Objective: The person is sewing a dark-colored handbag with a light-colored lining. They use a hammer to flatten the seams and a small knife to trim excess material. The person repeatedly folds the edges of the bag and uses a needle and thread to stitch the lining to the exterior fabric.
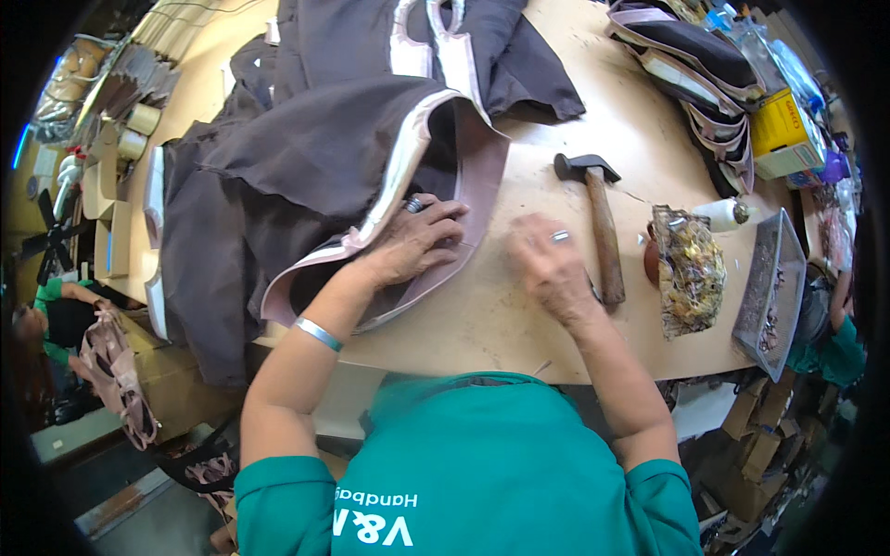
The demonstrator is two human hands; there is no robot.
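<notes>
A dark brown fabric bag body (287, 157) with a pink and white edge lies bunched on the table, its opening turned toward me. My left hand (417, 243) reaches into that opening, fingers bent against the pink inner band. Its thumb is hidden. To the right, my right hand (554, 269) hovers over or rests on the tabletop, apart from the bag. Motion smears its curled fingers, so anything in them does not show. Just beyond it lies a hammer (604, 232) with a wooden handle, its dark head pointing away from me.
A glue-crusted block (691, 273), a white bottle (725, 215) and a mesh tray (771, 292) with small bits stand at right. Dark bag pieces (695, 79) and a yellow box (786, 134) are at far right. More dark pieces (348, 42) lie behind. Other people work at both sides.
</notes>
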